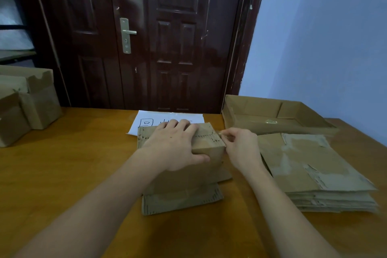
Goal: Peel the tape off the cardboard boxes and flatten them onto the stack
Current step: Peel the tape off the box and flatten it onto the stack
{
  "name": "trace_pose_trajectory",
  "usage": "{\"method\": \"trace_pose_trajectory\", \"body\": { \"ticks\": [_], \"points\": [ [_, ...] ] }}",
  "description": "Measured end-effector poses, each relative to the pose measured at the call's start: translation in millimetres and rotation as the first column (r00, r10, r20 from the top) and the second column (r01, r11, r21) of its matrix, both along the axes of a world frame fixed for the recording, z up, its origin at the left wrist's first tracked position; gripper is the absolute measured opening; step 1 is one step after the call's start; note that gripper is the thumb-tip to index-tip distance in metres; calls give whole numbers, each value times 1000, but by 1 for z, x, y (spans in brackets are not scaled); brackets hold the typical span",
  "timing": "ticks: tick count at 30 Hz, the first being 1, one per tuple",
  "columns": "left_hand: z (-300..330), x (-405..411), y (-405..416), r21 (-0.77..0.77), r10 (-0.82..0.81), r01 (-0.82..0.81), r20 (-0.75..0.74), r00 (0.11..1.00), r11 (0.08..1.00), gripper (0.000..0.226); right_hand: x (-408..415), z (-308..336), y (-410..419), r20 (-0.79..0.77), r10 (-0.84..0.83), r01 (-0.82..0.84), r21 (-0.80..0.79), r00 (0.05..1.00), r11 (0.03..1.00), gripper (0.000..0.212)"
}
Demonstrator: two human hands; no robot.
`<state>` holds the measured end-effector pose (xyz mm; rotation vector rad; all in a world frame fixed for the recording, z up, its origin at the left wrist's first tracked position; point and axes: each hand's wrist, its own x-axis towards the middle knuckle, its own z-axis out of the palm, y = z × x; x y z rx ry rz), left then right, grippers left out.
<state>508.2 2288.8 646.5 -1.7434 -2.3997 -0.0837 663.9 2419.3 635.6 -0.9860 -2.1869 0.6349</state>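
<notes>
A small brown cardboard box (186, 178) stands on the wooden table (69, 165) in front of me, with a bottom flap spread out toward me. My left hand (176, 146) grips its top, fingers over the far edge and thumb on the near face. At the box's upper right corner my right hand (240, 144) pinches the end of a strip of tape (222, 134). To the right lies the stack of flattened boxes (314, 169), its top sheet scarred where tape came off.
A shallow open cardboard tray (276, 115) sits behind the stack. Several taped boxes (27, 102) are piled at the table's left edge. A white sheet of paper (167, 119) with writing lies behind the box. A dark wooden door stands beyond the table.
</notes>
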Motion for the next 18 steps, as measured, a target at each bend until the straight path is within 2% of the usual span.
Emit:
{"method": "trace_pose_trajectory", "body": {
  "ticks": [2,3,4,6,7,8,12,15,18],
  "points": [
    [1,-1,0,-10,-1,1,4,1000,1000,106,2,-1,-1,33,46,-47,35,998,998,25],
    [1,-1,0,-13,-1,1,5,1000,1000,105,4,-1,1,31,109,-109,-11,994,994,27],
    [1,-1,1,-16,-2,2,7,1000,1000,105,7,0,5,-8,188,-187,-109,982,976,27],
    [2,0,0,-22,-1,1,11,1000,1000,107,15,4,10,-171,298,-342,-369,939,864,25],
    [2,1,0,-24,0,0,12,1000,1000,108,18,6,11,-221,314,-382,-434,923,816,25],
    [2,1,0,-23,1,0,13,1000,1000,109,18,6,13,-230,322,-393,-433,918,811,24],
    [1,1,0,-8,0,0,20,1000,1000,107,13,0,17,-181,255,-300,-290,950,909,15],
    [1,1,-1,-9,-1,1,16,1000,1000,108,3,-7,13,-11,131,-132,-117,991,984,20],
    [0,0,-1,-5,-1,1,18,1000,1000,108,-4,-19,4,33,76,-78,44,997,996,17]
  ]
}}
